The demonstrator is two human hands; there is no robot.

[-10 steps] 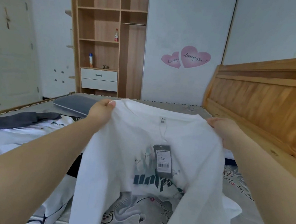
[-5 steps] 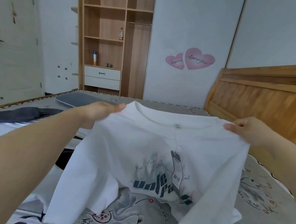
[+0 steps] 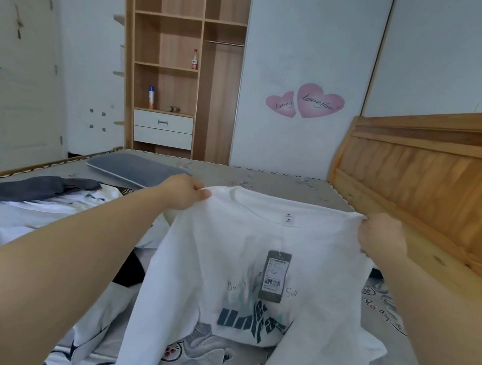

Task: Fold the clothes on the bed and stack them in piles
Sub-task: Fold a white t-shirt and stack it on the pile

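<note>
A white T-shirt (image 3: 226,263) with a dark printed logo and a grey hang tag (image 3: 275,275) hangs spread out in front of me, above the bed (image 3: 264,175). My left hand (image 3: 184,191) pinches its left shoulder. My right hand (image 3: 381,237) grips its right shoulder. The shirt's lower part and sleeves hang down toward the patterned sheet. More clothes lie on the bed at the left: a dark grey garment (image 3: 33,187) and white garments (image 3: 9,219).
A grey pillow (image 3: 135,169) lies at the far side of the bed. The wooden headboard (image 3: 428,182) runs along the right. A wooden shelf unit (image 3: 184,59) with drawers stands beyond the bed, and a white door (image 3: 17,72) is at the left.
My hands have moved apart and down, stretching the shirt's shoulders wider and flatter. The hang tag has swung to the middle of the shirt.
</note>
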